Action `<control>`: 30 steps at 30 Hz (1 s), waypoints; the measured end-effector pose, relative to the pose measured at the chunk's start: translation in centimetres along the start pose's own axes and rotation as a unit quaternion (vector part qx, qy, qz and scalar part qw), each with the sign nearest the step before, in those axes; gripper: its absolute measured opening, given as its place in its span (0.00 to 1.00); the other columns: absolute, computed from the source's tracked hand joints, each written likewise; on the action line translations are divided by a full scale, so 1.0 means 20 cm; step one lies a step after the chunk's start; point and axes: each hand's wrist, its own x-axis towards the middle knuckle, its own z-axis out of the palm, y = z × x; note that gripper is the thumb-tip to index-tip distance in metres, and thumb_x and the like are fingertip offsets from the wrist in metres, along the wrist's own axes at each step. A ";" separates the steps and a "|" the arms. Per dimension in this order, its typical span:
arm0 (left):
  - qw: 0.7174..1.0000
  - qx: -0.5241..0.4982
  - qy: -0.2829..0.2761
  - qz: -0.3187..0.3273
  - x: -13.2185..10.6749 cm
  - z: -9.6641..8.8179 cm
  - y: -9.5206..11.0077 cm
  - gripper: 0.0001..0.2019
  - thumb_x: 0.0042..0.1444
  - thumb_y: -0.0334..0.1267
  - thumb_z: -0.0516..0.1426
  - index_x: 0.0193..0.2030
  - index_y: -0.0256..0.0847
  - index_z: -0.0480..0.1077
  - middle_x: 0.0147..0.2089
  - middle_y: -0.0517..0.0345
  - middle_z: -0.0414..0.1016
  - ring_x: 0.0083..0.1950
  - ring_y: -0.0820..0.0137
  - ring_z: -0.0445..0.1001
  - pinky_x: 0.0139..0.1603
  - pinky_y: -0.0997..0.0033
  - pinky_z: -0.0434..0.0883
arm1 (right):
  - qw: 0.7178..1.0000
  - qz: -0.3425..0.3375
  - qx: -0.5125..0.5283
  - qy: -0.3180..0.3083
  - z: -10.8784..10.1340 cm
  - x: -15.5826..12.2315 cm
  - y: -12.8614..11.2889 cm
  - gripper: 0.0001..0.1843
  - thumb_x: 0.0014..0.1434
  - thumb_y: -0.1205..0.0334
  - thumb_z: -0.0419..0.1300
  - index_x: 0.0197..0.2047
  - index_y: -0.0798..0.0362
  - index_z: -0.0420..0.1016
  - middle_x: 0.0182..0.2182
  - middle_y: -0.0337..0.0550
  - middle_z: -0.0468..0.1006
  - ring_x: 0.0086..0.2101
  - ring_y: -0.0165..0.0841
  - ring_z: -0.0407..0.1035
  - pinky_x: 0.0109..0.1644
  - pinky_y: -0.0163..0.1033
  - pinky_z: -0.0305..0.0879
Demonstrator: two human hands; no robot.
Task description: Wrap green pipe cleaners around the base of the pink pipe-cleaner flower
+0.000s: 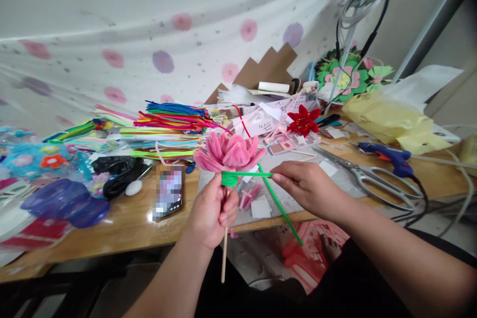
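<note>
Left hand (213, 209) grips stick (224, 258) under pink flower (231, 153). Right hand (310, 186) pinches green fuzzy strip (248, 174) wound just below flower.

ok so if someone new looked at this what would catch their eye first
Probably the fluffy pink flower near the middle, its thin stick gripped by the left hand, while the right hand pinches a green strip that wraps just below the bloom. Next might come the heap of bright fuzzy stems behind it to the left, and the red flower farther back to the right.
</note>
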 end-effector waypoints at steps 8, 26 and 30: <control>0.988 -0.108 -0.114 -0.010 -0.01 -0.02 -0.01 0.24 0.64 0.50 0.41 0.34 0.34 0.70 0.13 0.71 0.50 0.12 0.82 0.34 0.10 0.84 0.44 | 0.994 0.062 0.089 -0.015 0.10 0.04 0.01 0.19 0.63 0.55 0.48 0.22 0.54 0.62 0.18 0.33 0.57 0.22 0.26 0.52 0.27 0.32 0.46; 0.824 0.519 -0.226 0.033 -0.07 0.01 0.11 0.24 0.60 0.56 0.45 0.25 0.38 0.65 0.16 0.65 0.58 0.17 0.78 0.55 0.19 0.78 0.56 | 0.968 -0.060 0.077 -0.232 0.00 0.25 0.20 0.07 0.52 0.71 0.57 0.26 0.60 0.76 0.21 0.36 0.74 0.25 0.27 0.65 0.29 0.30 0.59; 0.492 0.853 -0.130 0.119 -0.10 0.16 0.17 0.16 0.60 0.47 0.48 0.34 0.38 0.70 0.29 0.49 0.75 0.29 0.60 0.74 0.28 0.66 0.65 | 0.964 -0.079 -0.023 -0.253 -0.10 0.39 0.11 0.07 0.51 0.70 0.59 0.31 0.59 0.79 0.26 0.41 0.78 0.28 0.29 0.68 0.32 0.32 0.57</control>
